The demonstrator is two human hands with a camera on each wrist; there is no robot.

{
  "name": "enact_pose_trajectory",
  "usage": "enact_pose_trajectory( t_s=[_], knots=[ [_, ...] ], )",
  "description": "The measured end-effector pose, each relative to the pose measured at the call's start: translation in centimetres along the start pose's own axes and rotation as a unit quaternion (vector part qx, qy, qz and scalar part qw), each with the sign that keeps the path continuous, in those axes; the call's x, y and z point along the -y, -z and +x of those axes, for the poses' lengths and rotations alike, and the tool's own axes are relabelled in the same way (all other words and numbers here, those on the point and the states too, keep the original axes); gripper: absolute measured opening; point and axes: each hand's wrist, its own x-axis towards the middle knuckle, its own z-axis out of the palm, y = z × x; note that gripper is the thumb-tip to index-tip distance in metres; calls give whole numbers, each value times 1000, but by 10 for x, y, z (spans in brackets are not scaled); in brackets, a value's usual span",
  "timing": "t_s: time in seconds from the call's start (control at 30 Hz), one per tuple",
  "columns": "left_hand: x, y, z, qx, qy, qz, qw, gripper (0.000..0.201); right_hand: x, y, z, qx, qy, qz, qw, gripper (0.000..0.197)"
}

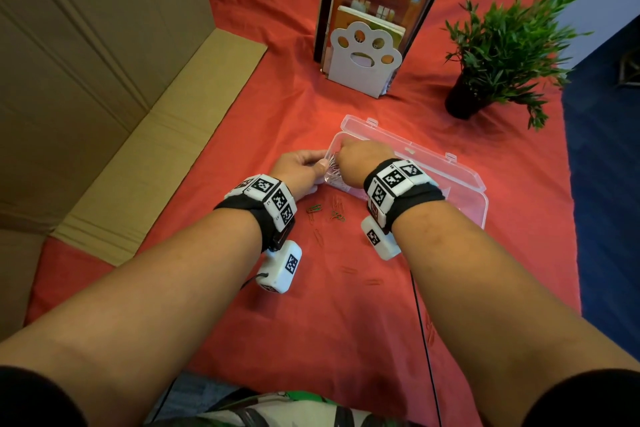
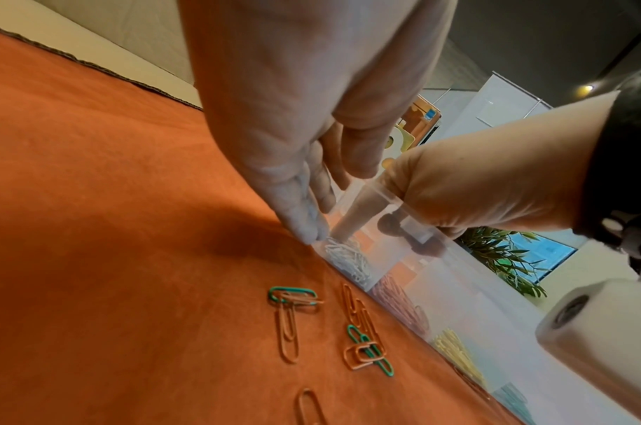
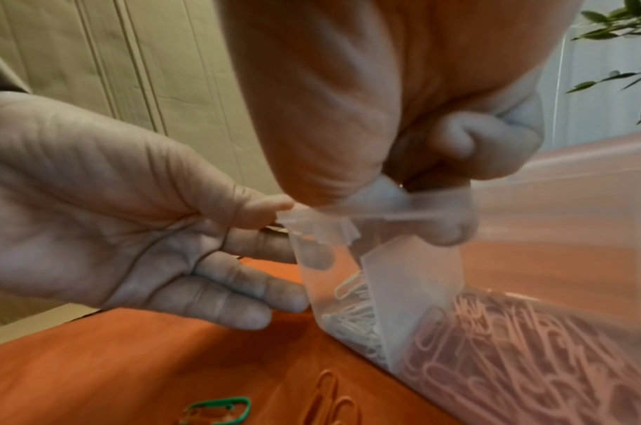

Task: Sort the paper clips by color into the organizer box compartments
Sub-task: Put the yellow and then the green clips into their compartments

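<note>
A clear organizer box (image 1: 467, 173) lies on the red cloth with its lid open. My left hand (image 1: 317, 168) is at the box's left end. Its straight fingers (image 3: 275, 293) touch the outer wall and its thumb lies on the rim corner. My right hand (image 1: 356, 159) reaches into the leftmost part, thumb and curled fingers pinching the top of a translucent divider (image 3: 413, 276). White clips (image 3: 351, 319) lie left of that divider and pink clips (image 3: 511, 359) right of it. Yellow clips (image 2: 453, 348) sit further along. Green clips (image 2: 293, 293) and orange clips (image 2: 288, 330) lie loose in front of the box.
A large cardboard box (image 1: 86, 62) stands at the left with its flap on the cloth. Books in a paw-shaped bookend (image 1: 367, 55) stand behind the organizer, and a potted plant (image 1: 502, 55) is at the back right. A few more clips (image 1: 348, 269) lie nearer me.
</note>
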Motion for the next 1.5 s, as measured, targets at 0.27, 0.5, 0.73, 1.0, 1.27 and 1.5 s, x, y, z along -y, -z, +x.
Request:
enact_pose_trajectory(
  t_s=[0.27, 0.5, 0.73, 1.0, 1.27, 1.5],
  knots=[
    [-1, -1, -1, -6, 2, 3, 1000, 23, -18, -17, -1, -126, -26, 199, 972, 31],
    [-2, -3, -1, -18, 7, 3, 1000, 21, -28, -25, -13, -172, -86, 542, 818, 23],
    [-2, -4, -3, -17, 10, -8, 1000, 25, -29, -27, -18, -179, -42, 332, 925, 25],
    [-2, -4, -4, -16, 9, -9, 1000, 26, -12, -18, -13, -126, 24, -17, 992, 32],
    [-2, -3, -3, -15, 10, -10, 1000, 23, -4, 1, -12, 19, -28, 67, 997, 40],
    [-2, -2, -3, -11, 5, -10, 1000, 23, -3, -8, -5, 13, -26, 121, 992, 39]
  ],
)
